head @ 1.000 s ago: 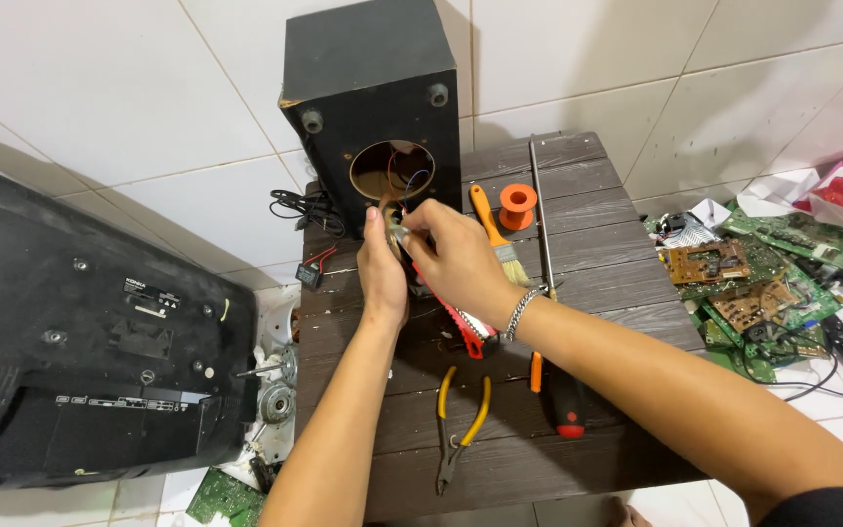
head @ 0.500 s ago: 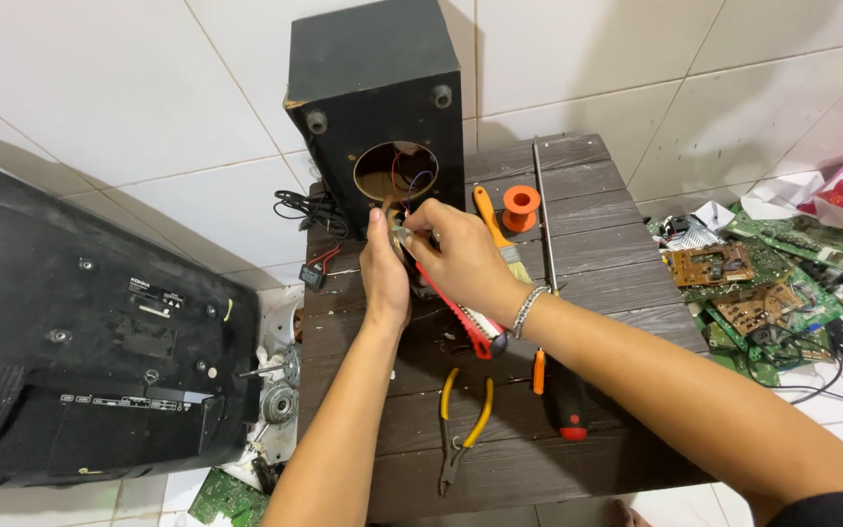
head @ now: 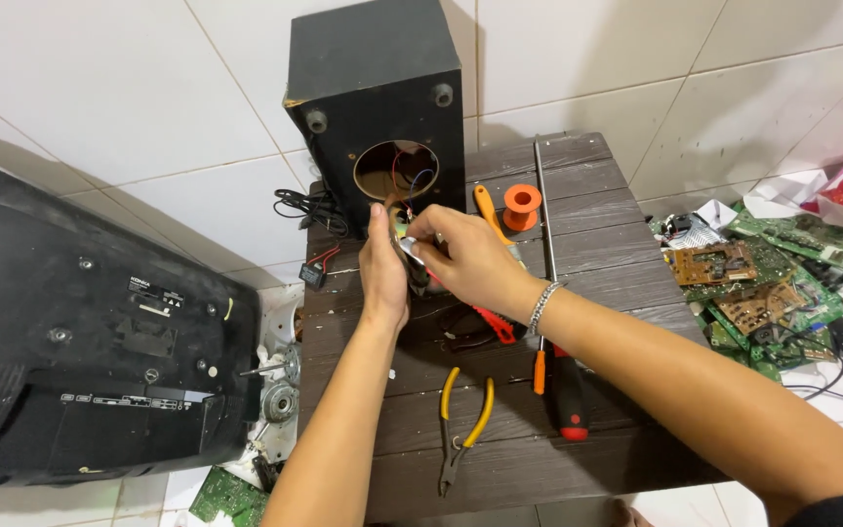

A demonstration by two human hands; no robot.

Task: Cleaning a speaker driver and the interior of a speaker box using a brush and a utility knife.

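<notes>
Nearest the wearer, yellow-handled pliers (head: 462, 422) lie loose on the dark wooden table (head: 626, 283), and just to their right a red-and-black screwdriver (head: 566, 395) with an orange collar points away along the boards; neither is touched by a hand. A little farther on, both forearms meet over the middle of the table. The left hand (head: 383, 273) is closed from the left around a small metal part (head: 412, 251), and the right hand (head: 470, 259), with a bracelet at its wrist, pinches the same part from the right, so the piece sits between the two sets of fingers, just in front of the cabinet; red-handled cutters (head: 493, 325) lie under the right wrist. Thin wires (head: 404, 176) run from the part back into the round opening of the black speaker cabinet (head: 375, 98), which stands upright at the table's far edge. Handling this well probably means keeping the part close to the opening so those wires stay slack, bracing the wrists on the table, and turning the piece gently, not tugging. An orange spool (head: 521, 205) stands near the cabinet's right side. Off to the right, green circuit boards (head: 763, 293) are heaped on the tiled floor; to the left lies a black television back (head: 80, 342).
</notes>
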